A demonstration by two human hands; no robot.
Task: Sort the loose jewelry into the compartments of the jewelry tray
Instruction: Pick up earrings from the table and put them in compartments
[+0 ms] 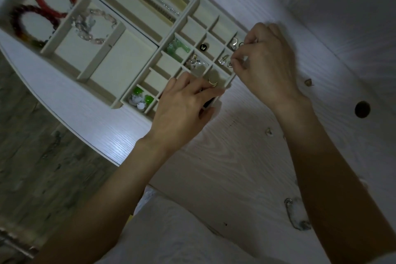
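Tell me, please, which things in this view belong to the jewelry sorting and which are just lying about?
Belonging to the job:
- cream compartmented jewelry tray
- small silver earrings in one compartment
- loose pale bead on the table
- loose clear-and-silver bracelet on the table
- left hand, right hand

Just lying about:
- white wood-grain table
- dark round hole in it

- The left hand [182,105] is stretched forward on a bare forearm, back of the hand up, fingers curled and pointing right, with the thumb below them.
- The right hand [265,64] reaches in from a bare forearm, its fingertips [235,60] bunched together in a pinch, pointing left.
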